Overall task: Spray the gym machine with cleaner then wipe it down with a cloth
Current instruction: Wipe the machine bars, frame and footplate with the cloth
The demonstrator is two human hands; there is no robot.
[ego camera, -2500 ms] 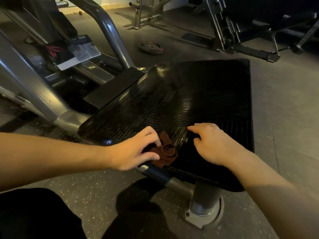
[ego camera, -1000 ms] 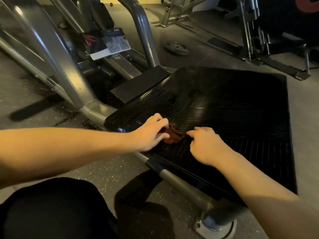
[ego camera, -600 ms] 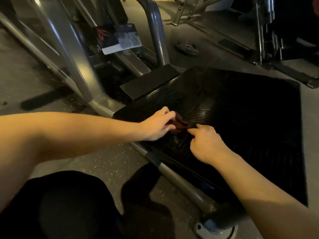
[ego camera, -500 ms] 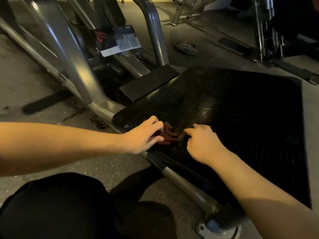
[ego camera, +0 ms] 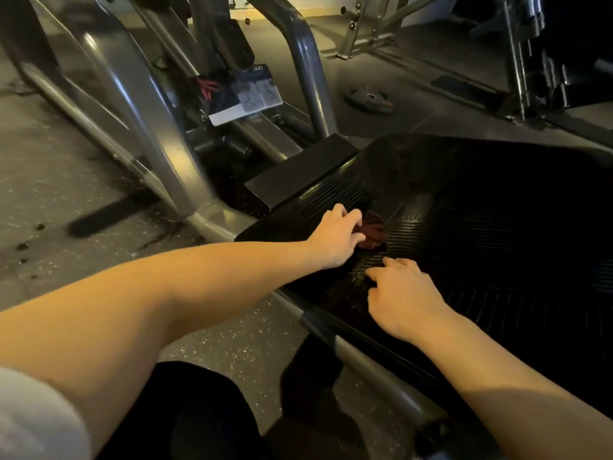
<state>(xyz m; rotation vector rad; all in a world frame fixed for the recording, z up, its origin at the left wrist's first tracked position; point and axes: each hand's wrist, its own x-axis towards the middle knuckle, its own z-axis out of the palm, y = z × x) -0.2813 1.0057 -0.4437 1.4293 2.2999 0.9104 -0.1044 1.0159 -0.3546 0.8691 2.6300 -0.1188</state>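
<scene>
cloth (ego camera: 373, 232) slid upward, left hand (ego camera: 335, 239) gripping; right hand (ego camera: 403, 293) loose on footplate (ego camera: 481, 227) beside frame (ego camera: 156, 134)

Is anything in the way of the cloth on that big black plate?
Nothing visible is. The left hand grips the cloth on the footplate; nothing lies on the ribs ahead. The right hand rests on it nearer the person, apart from the cloth.

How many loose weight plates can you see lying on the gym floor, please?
1. The weight plate lies flat on the floor beyond the ribbed footplate, right of the grey curved post. Others may be hidden behind machines.
</scene>
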